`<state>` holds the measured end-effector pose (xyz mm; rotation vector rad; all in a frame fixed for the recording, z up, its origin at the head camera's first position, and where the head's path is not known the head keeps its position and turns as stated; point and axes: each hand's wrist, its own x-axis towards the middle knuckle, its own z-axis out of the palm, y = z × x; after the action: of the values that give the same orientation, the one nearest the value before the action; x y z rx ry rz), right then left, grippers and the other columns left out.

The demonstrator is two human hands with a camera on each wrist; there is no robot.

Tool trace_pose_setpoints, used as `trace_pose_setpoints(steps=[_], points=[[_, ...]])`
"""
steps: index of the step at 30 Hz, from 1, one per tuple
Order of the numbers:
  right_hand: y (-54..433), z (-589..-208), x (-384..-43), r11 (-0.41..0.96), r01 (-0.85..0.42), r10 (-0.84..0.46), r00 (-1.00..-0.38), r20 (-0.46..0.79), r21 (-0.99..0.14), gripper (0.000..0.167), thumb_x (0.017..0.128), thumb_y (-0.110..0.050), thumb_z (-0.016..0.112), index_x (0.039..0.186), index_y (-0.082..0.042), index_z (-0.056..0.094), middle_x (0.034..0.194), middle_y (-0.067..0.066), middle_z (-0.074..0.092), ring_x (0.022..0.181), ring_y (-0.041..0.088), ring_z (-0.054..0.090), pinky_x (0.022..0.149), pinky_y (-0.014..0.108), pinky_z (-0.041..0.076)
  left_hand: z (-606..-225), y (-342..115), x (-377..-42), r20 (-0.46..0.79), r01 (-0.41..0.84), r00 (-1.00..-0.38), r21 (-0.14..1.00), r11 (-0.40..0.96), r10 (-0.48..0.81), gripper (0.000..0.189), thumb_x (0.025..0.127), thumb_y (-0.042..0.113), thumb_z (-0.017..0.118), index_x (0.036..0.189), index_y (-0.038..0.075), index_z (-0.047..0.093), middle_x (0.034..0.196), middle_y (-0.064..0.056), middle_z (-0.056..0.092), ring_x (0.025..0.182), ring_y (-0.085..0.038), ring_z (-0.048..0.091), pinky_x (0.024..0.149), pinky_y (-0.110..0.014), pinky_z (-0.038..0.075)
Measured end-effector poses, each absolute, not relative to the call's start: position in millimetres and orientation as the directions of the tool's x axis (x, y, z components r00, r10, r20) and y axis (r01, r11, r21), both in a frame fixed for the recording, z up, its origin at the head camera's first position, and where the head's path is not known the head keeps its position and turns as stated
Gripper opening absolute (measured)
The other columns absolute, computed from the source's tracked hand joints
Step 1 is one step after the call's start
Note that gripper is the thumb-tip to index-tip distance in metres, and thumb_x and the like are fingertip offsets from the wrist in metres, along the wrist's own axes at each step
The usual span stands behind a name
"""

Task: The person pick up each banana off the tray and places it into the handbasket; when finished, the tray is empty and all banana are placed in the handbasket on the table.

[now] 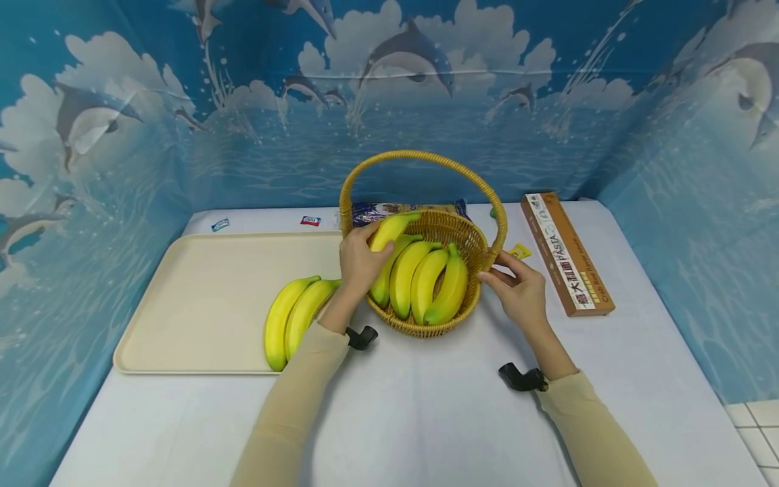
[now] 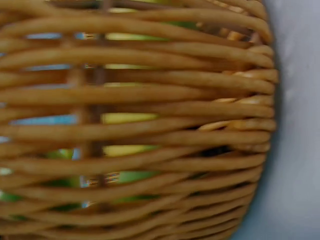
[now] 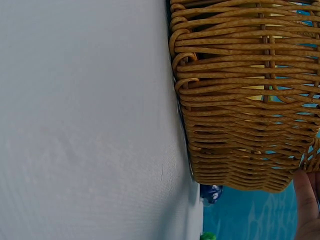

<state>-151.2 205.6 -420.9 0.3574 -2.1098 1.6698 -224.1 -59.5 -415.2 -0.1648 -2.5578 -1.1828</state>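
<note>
Blue dolphin-print sheeting [image 1: 389,132] lines three sides of the white table [image 1: 438,419] – pale tiles [image 1: 757,446] show lower right.

1. Brown box [image 1: 568,253], white panel: large dark Chinese characters, "大利面" legible, followed by "PASTA" in capitals.
2. Same box, brown face beside that panel: "Crab Roe" in English; the smaller words after it blur.
3. Small red-and-blue wrapper [image 1: 310,221]: pale capitals, too small to read surely.
4. Small teal wrapper [image 1: 220,224]: pale lettering, unreadable.
5. Dark blue packet [image 1: 371,212] behind the basket [image 1: 426,330]: printing partly hidden, illegible.
6. Yellow packet [image 1: 520,251]: dark marks, too small to decipher.
</note>
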Motion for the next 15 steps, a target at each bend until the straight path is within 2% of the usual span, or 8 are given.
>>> trace_pose_setpoints(steps=[3,9,15], points=[[204.8,-421.0,-151.0,0.257,-0.453,0.056,-0.875,0.481,-0.854,0.043,0.078,0.016,0.07,0.119,0.018,0.059,0.109,0.041,0.059,0.094,-0.004,0.067,0.078,0.016,0.055,-419.5,-59.0,-225.3,0.301,0.202,-0.953,0.707,0.678,-0.03,0.047,0.085,0.024,0.072,0.127,0.004,0.065,0.122,-0.016,0.068,0.105,-0.033,0.065,0.087,-0.044,0.053],[205.2,-420.9,-150.5,0.245,-0.433,0.067,-0.885,0.46,-0.868,0.043,0.078,0.017,0.07,0.119,0.019,0.059,0.11,0.041,0.059,0.093,-0.004,0.068,0.078,0.016,0.055,-418.1,-55.9,-223.9,0.226,0.13,-0.973,0.681,0.721,-0.038,0.047,0.088,0.024,0.071,0.129,0.003,0.063,0.128,-0.018,0.064,0.119,-0.036,0.059,0.099,-0.047,0.049],[205.7,-420.2,-151.1,0.248,-0.421,0.065,-0.892,0.448,-0.873,0.043,0.078,0.016,0.071,0.119,0.019,0.059,0.111,0.04,0.06,0.093,-0.005,0.067,0.077,0.016,0.055,-418.6,-54.6,-223.7,0.239,0.132,-0.97,0.652,0.747,-0.037,0.046,0.087,0.023,0.071,0.127,0.002,0.064,0.129,-0.019,0.062,0.121,-0.037,0.057,0.098,-0.049,0.049]])
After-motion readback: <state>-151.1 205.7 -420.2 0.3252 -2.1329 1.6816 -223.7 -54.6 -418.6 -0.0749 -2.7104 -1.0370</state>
